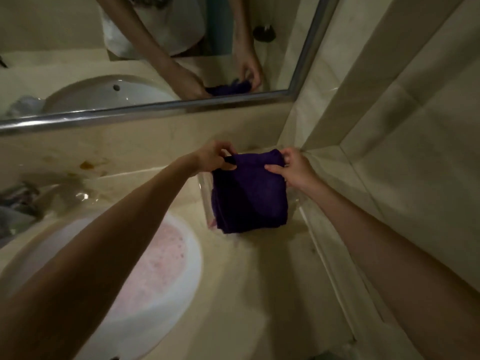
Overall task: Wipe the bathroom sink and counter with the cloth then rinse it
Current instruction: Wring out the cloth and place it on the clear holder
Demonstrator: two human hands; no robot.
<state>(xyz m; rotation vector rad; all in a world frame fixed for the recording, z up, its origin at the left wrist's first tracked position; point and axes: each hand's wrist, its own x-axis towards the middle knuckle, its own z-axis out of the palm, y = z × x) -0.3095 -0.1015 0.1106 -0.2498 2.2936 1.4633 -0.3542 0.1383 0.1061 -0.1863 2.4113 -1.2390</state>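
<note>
Purple cloth (pixel 249 193) hangs folded over back right corner of tabletop (pixel 259 268), held up at top edge. Left hand (pixel 213 158) pinches top left corner, right hand (pixel 293 168) pinches top right. Sink (pixel 189 258) w/ pink foamy water near, on left. Risks: weak pinch, cloth drops; big swing dunks it in foam; stains on back wall (pixel 87 165) get missed

Blurred faucet (pixel 18 201) at the left edge, sink (pixel 145 271) partly hidden behind the left forearm (pixel 91 242), clear container (pixel 207 193) mostly covered by the purple cloth (pixel 249 193)
</note>
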